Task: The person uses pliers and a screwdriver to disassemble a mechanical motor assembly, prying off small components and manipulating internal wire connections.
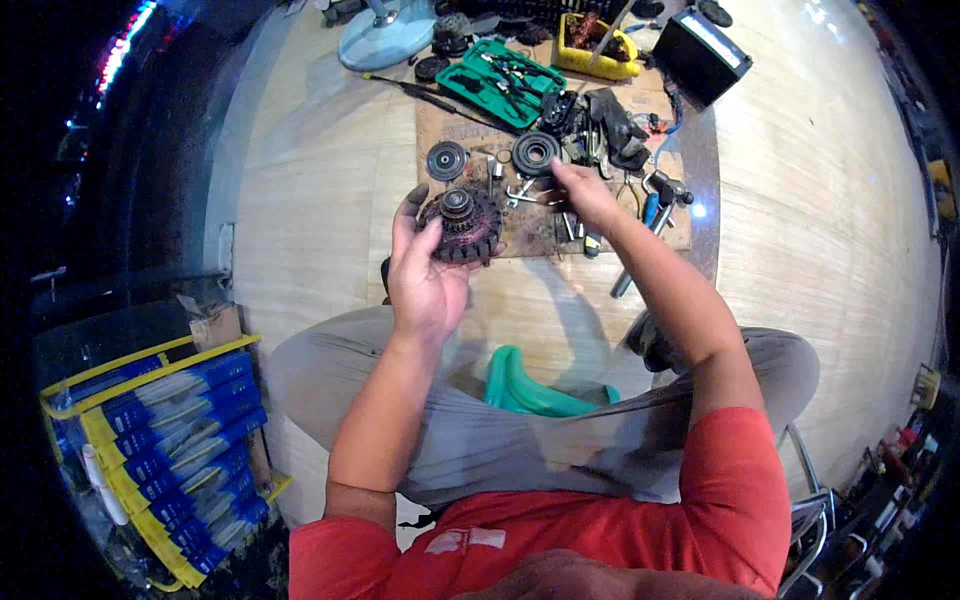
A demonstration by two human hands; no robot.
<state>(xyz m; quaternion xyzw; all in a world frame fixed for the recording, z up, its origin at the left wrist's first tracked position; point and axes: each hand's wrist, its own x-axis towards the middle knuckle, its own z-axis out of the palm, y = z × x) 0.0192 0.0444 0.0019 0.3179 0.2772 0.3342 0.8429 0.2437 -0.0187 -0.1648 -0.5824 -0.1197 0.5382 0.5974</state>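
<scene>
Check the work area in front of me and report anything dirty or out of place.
The cardboard is darkly smudged around the middle, and the left hand holding the grimy round part has blackened fingers. A hammer lies loose, outside the open green case. I can't see clear damage.

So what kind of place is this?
Probably a repair workshop: the left hand holds a grimy, dark, round machine part, an open green plastic tool case lies ahead, and blue-and-yellow packages on a yellow rack hint at a shop too.
</scene>
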